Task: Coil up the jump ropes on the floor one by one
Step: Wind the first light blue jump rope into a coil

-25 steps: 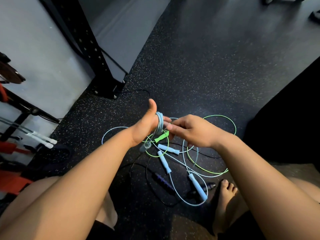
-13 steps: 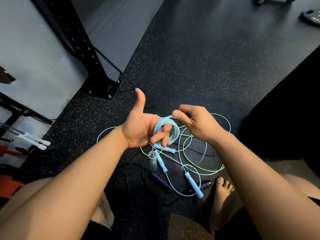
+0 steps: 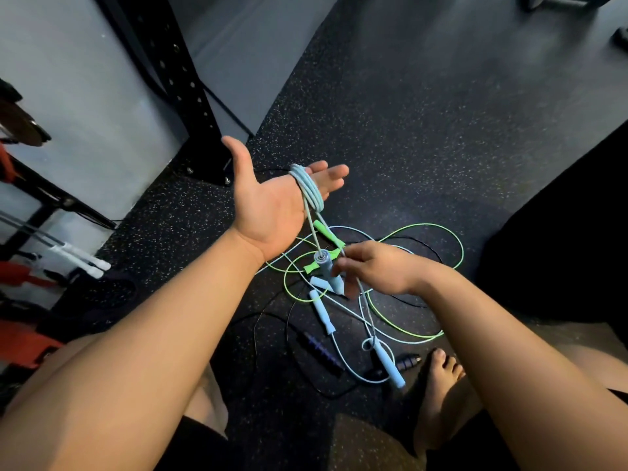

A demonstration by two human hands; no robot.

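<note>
Left hand (image 3: 268, 205) is raised palm up above the floor (image 3: 424, 130), thumb out and fingers (image 3: 331, 173) straight, held together. Light blue rope (image 3: 310, 188) is wound in several turns round those fingers, near the knuckles. One strand drops from the coil to a grey-blue handle (image 3: 328, 268), which hangs in the air just left of the right hand (image 3: 380, 271). Right hand is lower and nearer, with blurred fingers curled round a strand of the same rope. That strand runs on down to a small loop beside a pale blue handle (image 3: 390, 368) on the floor.

Under the hands lies a tangle: green rope (image 3: 457, 239) in wide loops, another pale blue handle (image 3: 322, 312), and black rope with a purple handle (image 3: 321, 346). A bare foot (image 3: 441, 375) sits near right, just beside the tangle. A black rack upright (image 3: 183, 86) stands far left.
</note>
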